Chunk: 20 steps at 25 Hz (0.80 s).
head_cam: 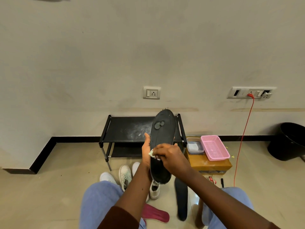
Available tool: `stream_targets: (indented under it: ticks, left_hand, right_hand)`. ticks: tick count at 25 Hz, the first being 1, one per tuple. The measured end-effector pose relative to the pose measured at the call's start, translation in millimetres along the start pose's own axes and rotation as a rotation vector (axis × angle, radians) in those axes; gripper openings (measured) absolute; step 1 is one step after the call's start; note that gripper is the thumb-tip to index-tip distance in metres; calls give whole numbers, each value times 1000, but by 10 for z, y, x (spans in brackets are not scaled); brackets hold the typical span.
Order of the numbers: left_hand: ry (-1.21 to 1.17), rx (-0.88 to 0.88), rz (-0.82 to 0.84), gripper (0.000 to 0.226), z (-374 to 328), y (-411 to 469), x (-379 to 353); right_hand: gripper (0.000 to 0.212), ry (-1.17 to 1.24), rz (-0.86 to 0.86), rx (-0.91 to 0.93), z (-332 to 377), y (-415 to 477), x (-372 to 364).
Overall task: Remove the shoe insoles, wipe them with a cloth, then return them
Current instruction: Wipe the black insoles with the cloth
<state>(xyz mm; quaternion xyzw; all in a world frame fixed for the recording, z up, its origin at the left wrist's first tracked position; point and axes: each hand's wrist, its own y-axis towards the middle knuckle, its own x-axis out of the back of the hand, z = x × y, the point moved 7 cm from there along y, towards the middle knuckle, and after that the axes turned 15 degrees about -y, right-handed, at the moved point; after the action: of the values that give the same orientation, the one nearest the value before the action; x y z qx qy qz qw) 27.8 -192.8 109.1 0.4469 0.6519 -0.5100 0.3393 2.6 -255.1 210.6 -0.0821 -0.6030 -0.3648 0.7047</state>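
The fingers of the right hand [170,156] are curled close together and pinch a small crumpled pale-green cloth [151,153], pressing it against the face of a long black insole with a frayed rim [163,133], about midway along its length. The left hand [146,150] grips that insole from its left edge. The thumb lies straight up along the front rim and the other fingers wrap behind, with two fingertips just showing past the right edge. The insole stands nearly upright in front of the person, with grey worn patches near its upper end.

Below the hands, on the beige tiled floor [49,195] between the person's blue-trousered knees, a second black insole [181,200] lies flat on the right. A dark pink insole [156,213] lies partly hidden under the left forearm. Several white lace-up sneakers [125,176] stand close together just beyond the knees.

Behind them a low black two-shelf shoe rack [128,129] stands against the wall, its top shelf smeared with white dust. Just to its right, a brown cardboard box [209,165] carries a pink plastic mesh basket [214,147] and a clear plastic container [194,146], which sit side by side and touch. A red cable [242,138] drops from a wall socket panel [250,93] to the floor. A black round bucket [288,141] stands at the far right.
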Motion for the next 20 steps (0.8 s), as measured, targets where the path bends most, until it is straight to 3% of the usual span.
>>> stream_targets:
  ticks: [8,13,15,18,20]
  left_hand:
    - [-16,26,53,79,152,-49,-173]
    - [108,-41,-105,90,23,6,-16]
    - [260,-125,-166,85,-51,12,46]
    - [346,-136,-70,75,-4,-30,-97]
    - [247,-141,-44,77,32,-46,-102]
  right_hand:
    - [24,-103,12,-220,-437,598,13]
    - [29,-144,79,-93,-313,519,-114]
    - [33,-115,107,-54,-261,401,-168]
    - [34,-119,151,-26,-230,301,-225]
    - [32,-140,143,-29,-276,313,-214]
